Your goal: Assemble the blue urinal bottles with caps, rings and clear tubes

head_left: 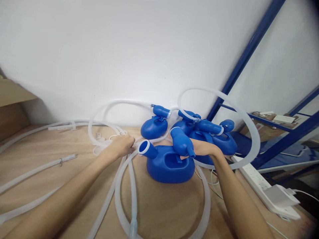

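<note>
A blue plastic urinal bottle [170, 171] stands on the table before me, its uncapped neck with a white rim tilted up to the left. My right hand [200, 147] reaches behind a blue bulb-shaped funnel piece [181, 143] with a narrow spout and closes on it, above the bottle's handle. Fingertips show under the funnel; the rest are hidden. Left of the bottle's neck, my left hand [124, 145] is closed, knuckles up, among translucent hoses [133, 192] and clear plastic caps [98, 150]. What its fingers grip is hidden.
More blue bottles [154, 127] with hoses stand against the wall, one hose [251, 132] looping high at right. Loose hose ends [67, 158] lie at left. A white power strip [264, 189] lines the right edge, beside a blue shelf frame [246, 56]. Cardboard boxes [15, 93] stand far left.
</note>
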